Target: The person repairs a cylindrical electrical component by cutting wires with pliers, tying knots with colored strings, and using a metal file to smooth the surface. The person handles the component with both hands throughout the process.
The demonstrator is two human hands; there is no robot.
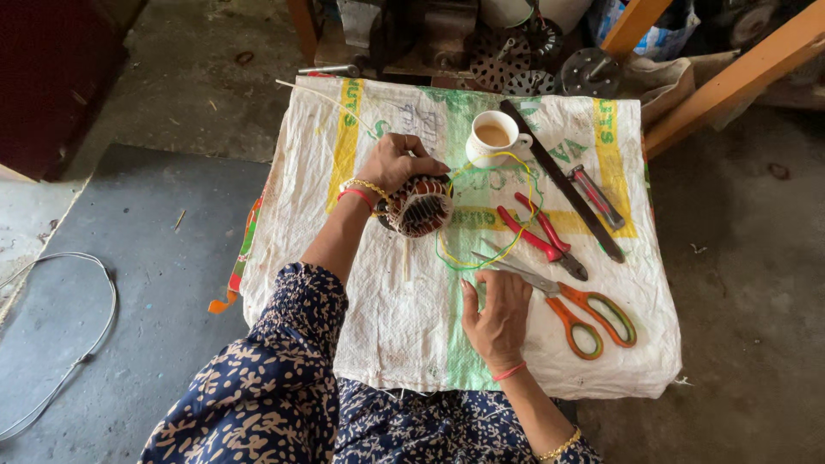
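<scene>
Stator [418, 206] with copper windings sits mid-desk [387, 326] on white sack, left hand [395, 161] clamped over it. Right hand [496, 316] flat, fingers together, beside scissors [584, 311]. Yellow-green wire [490, 215] loose, not yet tidied. Pliers [541, 234], tea cup [492, 137] near.

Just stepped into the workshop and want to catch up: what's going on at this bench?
A person in a dark floral sleeve works over a white woven sack spread on the bench. The left hand grips a round copper-wound motor stator, with yellow and green wires trailing from it. The right hand rests flat on the sack beside orange-handled scissors. Red-handled pliers, a long dark file and a white cup of tea lie nearby.
</scene>
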